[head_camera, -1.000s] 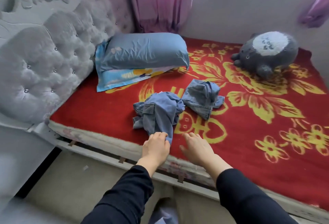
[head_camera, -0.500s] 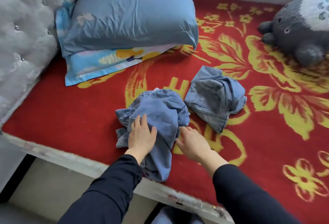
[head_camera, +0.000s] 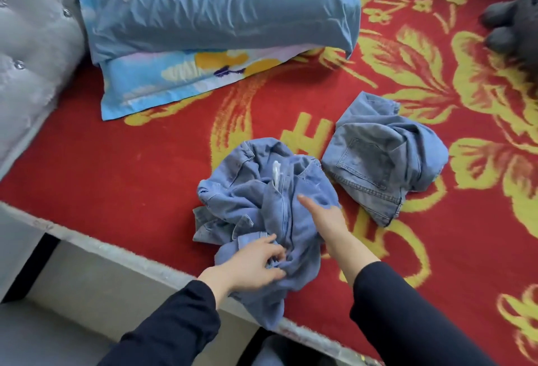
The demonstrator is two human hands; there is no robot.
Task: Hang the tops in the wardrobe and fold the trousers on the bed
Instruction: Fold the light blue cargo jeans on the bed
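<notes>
Now left hand (head_camera: 253, 261) grips a bunched fold of the crumpled light-blue denim trousers (head_camera: 256, 191) at the near edge of the red yellow-flowered bed blanket (head_camera: 131, 176). Right hand (head_camera: 326, 217) rests on them, fingers straight. Second crumpled blue denim garment (head_camera: 378, 156) lies just right of them. Plain blue pillow (head_camera: 218, 2) sits far left.
</notes>
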